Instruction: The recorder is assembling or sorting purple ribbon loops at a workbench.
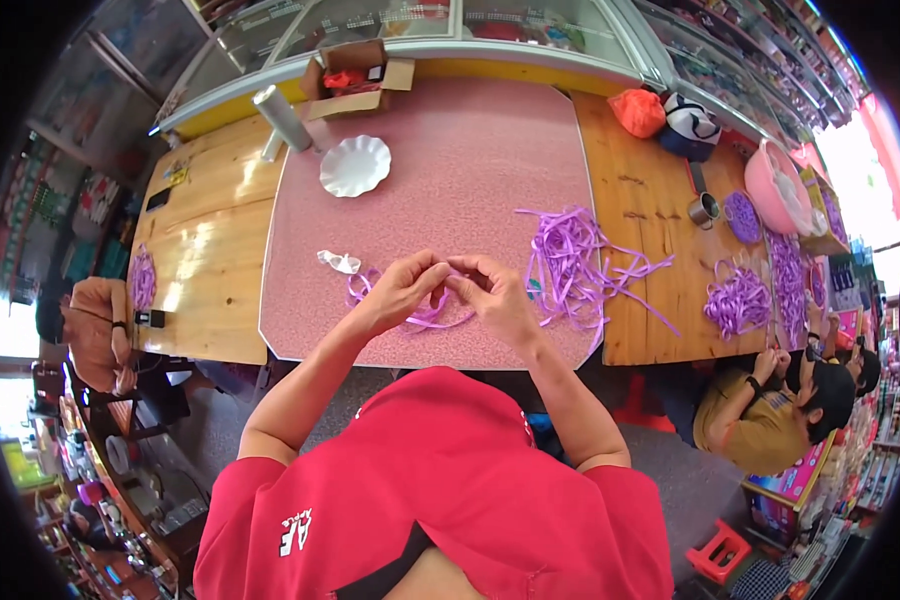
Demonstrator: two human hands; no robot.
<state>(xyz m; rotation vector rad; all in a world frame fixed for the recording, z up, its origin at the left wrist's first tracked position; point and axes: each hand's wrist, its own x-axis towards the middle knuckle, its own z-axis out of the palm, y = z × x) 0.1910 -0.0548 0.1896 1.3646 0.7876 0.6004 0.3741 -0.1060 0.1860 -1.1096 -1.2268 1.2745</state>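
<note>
Both hands meet over the near middle of the pink tabletop, fingertips pinched together. My left hand (410, 287) and my right hand (497, 298) grip a purple ribbon (432, 316), part of which curls on the table beneath them. The exact spot where the fingers press is too small to make out. Left of my left hand lies a small crumpled white piece (342, 262). To the right of my right hand spreads a loose heap of purple ribbons (568, 260), some trailing onto the wooden table.
Farther off stand a white scalloped plate (356, 166), a pale roll (282, 118) and an open cardboard box (358, 84). At right are a metal cup (704, 208), a pink basin (776, 188) and another ribbon pile (738, 300). Co-workers sit at both sides.
</note>
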